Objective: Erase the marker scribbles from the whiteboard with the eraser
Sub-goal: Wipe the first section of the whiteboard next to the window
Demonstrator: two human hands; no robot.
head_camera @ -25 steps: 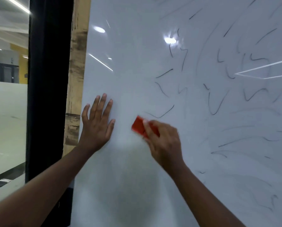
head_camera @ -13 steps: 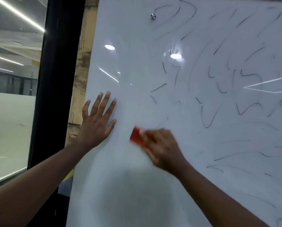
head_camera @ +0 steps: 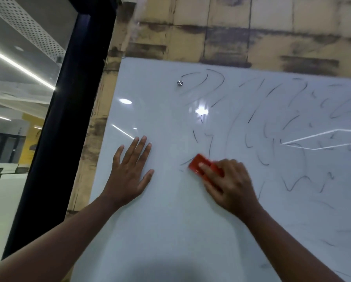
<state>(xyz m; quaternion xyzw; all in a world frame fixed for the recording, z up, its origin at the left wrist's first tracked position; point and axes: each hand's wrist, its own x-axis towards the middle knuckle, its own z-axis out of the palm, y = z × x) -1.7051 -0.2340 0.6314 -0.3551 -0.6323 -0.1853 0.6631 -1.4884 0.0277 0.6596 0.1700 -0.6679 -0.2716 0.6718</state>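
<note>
Step in hand: wiping, toward whiteboard point(head_camera: 170, 231) left edge. Right hand point(head_camera: 230, 185) fingers curled on red eraser point(head_camera: 198, 165), pressed flat. Left hand point(head_camera: 130, 176) fingers spread wide, bracing. Next: sweep rightward across remaining scribbles point(head_camera: 268, 139), likely upward too

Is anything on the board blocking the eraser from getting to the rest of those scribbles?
Nothing visible does. The right hand holds the red eraser on the whiteboard, with scribbles just above and to its right. The left hand lies flat on the other side, and the small metal stud sits higher up.
</note>
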